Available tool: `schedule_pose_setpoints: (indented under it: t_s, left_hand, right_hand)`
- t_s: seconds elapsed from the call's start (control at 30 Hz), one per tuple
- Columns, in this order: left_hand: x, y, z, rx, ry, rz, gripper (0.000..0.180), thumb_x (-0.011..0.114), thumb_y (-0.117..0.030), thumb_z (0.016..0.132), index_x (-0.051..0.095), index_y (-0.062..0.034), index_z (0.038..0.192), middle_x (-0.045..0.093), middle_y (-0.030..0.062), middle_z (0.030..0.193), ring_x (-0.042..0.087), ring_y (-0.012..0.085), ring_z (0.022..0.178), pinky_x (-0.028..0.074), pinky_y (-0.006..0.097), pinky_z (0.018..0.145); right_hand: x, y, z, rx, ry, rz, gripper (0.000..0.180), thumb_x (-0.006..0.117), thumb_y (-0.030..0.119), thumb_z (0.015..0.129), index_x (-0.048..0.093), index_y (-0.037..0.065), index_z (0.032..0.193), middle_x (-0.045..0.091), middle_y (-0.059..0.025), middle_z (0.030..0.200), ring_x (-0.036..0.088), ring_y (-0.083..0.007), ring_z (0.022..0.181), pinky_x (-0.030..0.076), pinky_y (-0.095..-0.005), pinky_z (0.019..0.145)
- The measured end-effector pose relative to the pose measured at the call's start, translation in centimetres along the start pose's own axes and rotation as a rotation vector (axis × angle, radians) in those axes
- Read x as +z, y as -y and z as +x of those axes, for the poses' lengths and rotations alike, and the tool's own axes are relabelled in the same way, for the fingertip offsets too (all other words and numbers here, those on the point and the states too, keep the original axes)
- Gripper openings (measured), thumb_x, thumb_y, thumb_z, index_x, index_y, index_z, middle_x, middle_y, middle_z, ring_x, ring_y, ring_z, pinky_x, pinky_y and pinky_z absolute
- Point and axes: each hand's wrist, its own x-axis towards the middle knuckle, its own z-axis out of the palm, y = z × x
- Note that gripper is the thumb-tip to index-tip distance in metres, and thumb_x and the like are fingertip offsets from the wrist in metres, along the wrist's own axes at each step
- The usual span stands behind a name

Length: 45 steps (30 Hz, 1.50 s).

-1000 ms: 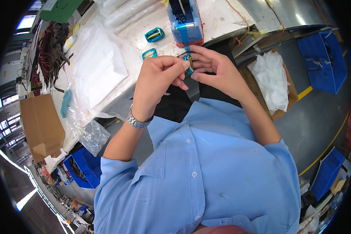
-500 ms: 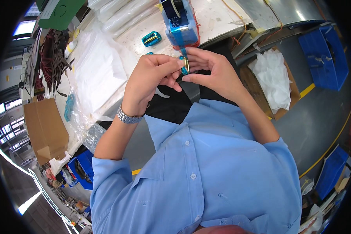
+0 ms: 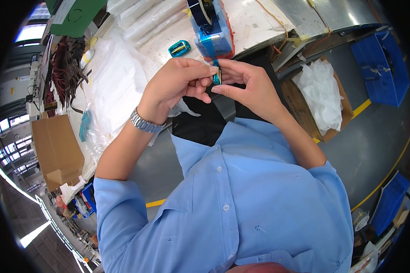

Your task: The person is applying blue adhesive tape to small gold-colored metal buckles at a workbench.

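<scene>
At upper centre, the left hand pinches a teal buckle between thumb and finger; the right hand, half curled, grips its other side, just below a tape dispenser.

Buckle on table, between sheeting and tape dispenser

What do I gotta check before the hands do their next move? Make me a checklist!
1. Left hand at the teal buckle: ok, thumb and finger touch it.
2. Right hand beside it: ok; firm grip: cannot tell.
3. Blue tape reaching from the dispenser to the hands: ok.
4. Buckle covered all round: cannot tell, fingers hide it.
5. Other buckle on the table: ok, left of the dispenser.
</scene>
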Motion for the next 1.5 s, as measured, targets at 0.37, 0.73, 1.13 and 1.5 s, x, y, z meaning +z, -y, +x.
schedule_pose_setpoints:
  t_s: [0.37, 0.73, 1.13, 1.5]
  left_hand:
    - [-0.1, 0.8, 0.3, 0.16, -0.108, 0.081, 0.025, 0.077, -0.02, 0.102, 0.074, 0.0042, 0.094, 0.067, 0.0025, 0.079, 0.067, 0.0104, 0.067, 0.063, 0.025, 0.067]
    - [3.1, 5.9, 1.2, 0.661, -0.349, 0.004, 0.011, 0.076, -0.003, 0.098, 0.078, 0.0025, 0.108, 0.072, 0.0023, 0.101, 0.068, 0.0068, 0.087, 0.056, 0.021, 0.076]
    - [2.0, 6.4, 2.3, 0.584, -0.121, -0.227, 0.02, 0.074, -0.01, 0.101, 0.08, 0.0009, 0.117, 0.077, 0.0046, 0.108, 0.07, 0.011, 0.096, 0.055, 0.026, 0.087]
    - [2.1, 8.0, 2.9, 0.39, 0.223, -0.622, 0.022, 0.07, -0.02, 0.107, 0.072, -0.0013, 0.118, 0.069, -0.0009, 0.093, 0.061, 0.0082, 0.078, 0.048, 0.023, 0.066]
  right_hand:
    - [0.3, 0.3, 0.6, 0.136, -0.027, 0.084, 0.049, 0.078, 0.004, 0.098, 0.063, -0.009, 0.142, 0.078, -0.0125, 0.122, 0.074, -0.0136, 0.11, 0.059, -0.0288, 0.099]
    - [-0.1, 1.8, 0.6, 0.245, 0.01, 0.274, 0.04, 0.079, 0.012, 0.098, 0.07, -0.009, 0.132, 0.081, -0.0118, 0.109, 0.077, -0.0144, 0.099, 0.062, -0.0283, 0.087]
    - [-0.6, 2.5, 1.1, 0.428, 0.072, 0.406, 0.043, 0.073, 0.017, 0.103, 0.063, -0.011, 0.134, 0.076, -0.0202, 0.119, 0.078, -0.0297, 0.111, 0.064, -0.0403, 0.1]
    - [-0.1, 3.3, 2.0, 0.164, -0.091, -0.335, 0.049, 0.081, 0.033, 0.099, 0.071, -0.005, 0.128, 0.079, -0.0103, 0.104, 0.072, -0.0129, 0.09, 0.057, -0.0282, 0.086]
